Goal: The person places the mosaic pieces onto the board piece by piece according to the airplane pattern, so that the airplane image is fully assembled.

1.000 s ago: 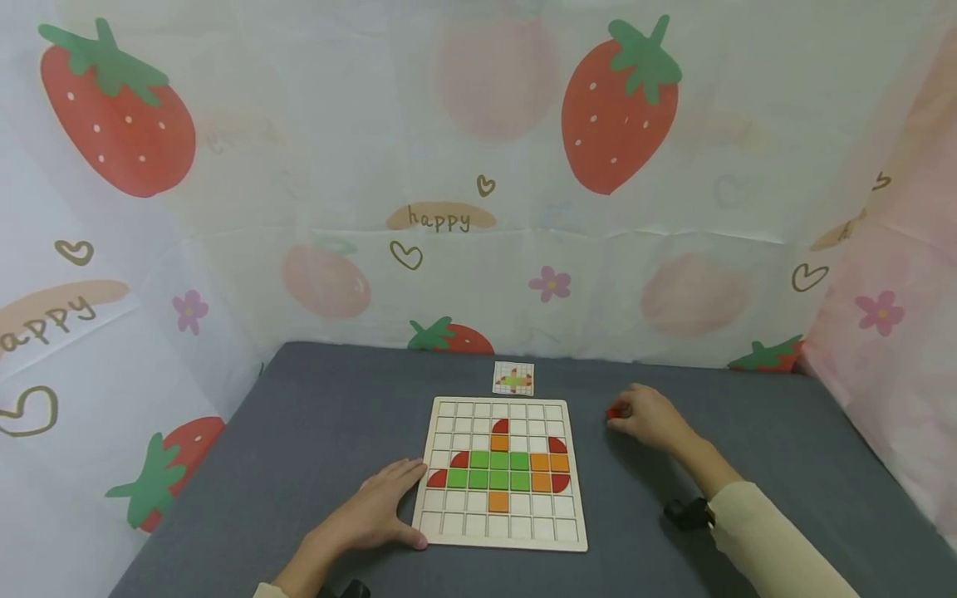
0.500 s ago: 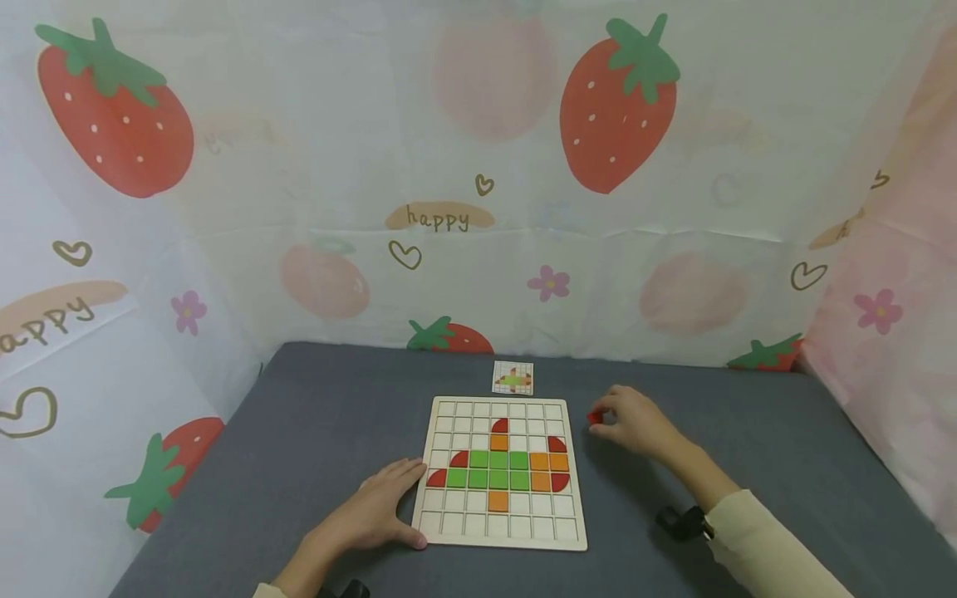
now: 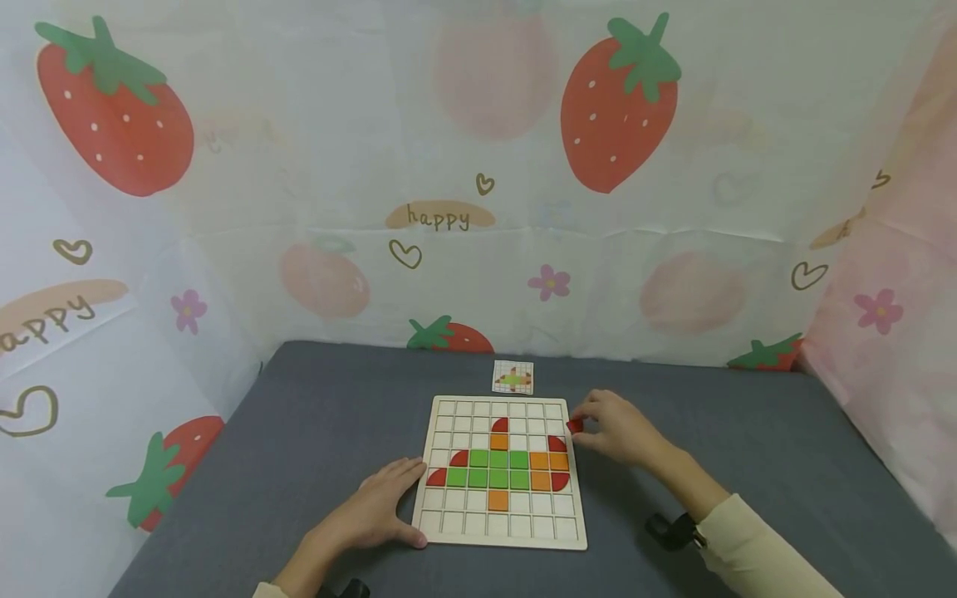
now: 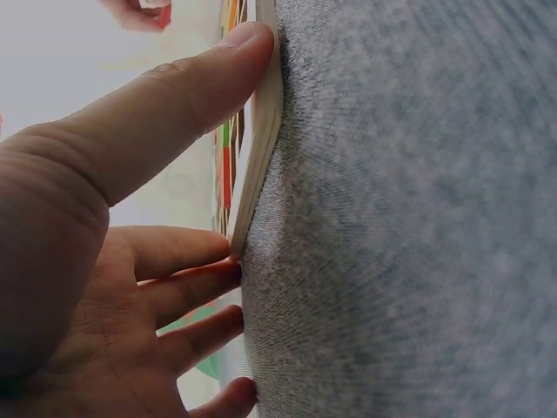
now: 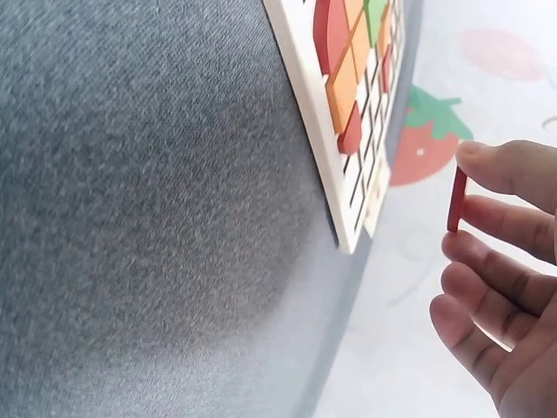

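My right hand (image 3: 620, 428) pinches a small red tile (image 5: 457, 198) between thumb and fingers, just off the board's upper right edge. The wooden grid board (image 3: 456, 527) lies flat on the table, with green tiles (image 3: 498, 469), orange tiles (image 3: 498, 501) and red rounded tiles (image 3: 499, 425) set in its squares. My left hand (image 3: 374, 507) rests at the board's left side, its fingers fairly straight. In the left wrist view the thumb (image 4: 200, 96) lies on the board's edge, and a fingertip (image 4: 228, 246) touches its corner.
A small pattern card (image 3: 512, 378) lies behind the board, printed with a similar coloured figure. The dark grey tablecloth (image 3: 336, 415) surrounds the board. A strawberry-printed curtain (image 3: 336, 166) stands along the back and sides.
My right hand has moved left with the red tile, from the table's right part to the board's right edge. The left hand and the board have stayed in place.
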{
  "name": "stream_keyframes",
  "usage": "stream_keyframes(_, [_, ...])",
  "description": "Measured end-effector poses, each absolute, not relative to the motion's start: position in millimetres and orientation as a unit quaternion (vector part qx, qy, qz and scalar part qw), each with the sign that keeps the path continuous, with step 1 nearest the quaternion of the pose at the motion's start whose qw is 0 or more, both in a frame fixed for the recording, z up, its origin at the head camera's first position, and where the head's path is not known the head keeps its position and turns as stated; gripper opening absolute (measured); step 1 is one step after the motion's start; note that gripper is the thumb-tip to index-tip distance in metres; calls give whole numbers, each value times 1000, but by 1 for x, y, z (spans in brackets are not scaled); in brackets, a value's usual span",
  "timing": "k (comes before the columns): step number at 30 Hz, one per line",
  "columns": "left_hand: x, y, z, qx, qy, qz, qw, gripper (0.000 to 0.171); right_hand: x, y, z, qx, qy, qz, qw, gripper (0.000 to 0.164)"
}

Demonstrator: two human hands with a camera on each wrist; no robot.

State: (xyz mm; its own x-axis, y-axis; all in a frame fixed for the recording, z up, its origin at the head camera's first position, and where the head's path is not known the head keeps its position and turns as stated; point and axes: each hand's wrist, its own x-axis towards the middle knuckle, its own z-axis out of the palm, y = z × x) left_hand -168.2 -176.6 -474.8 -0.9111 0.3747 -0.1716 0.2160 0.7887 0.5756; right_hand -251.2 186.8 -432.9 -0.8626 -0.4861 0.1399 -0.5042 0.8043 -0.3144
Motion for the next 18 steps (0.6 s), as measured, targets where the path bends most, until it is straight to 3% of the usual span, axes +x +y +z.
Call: stream_keyframes(18, [-169,-176,-475,149,937,282,144,101,-247,184,-433,275,-945,173,36,24])
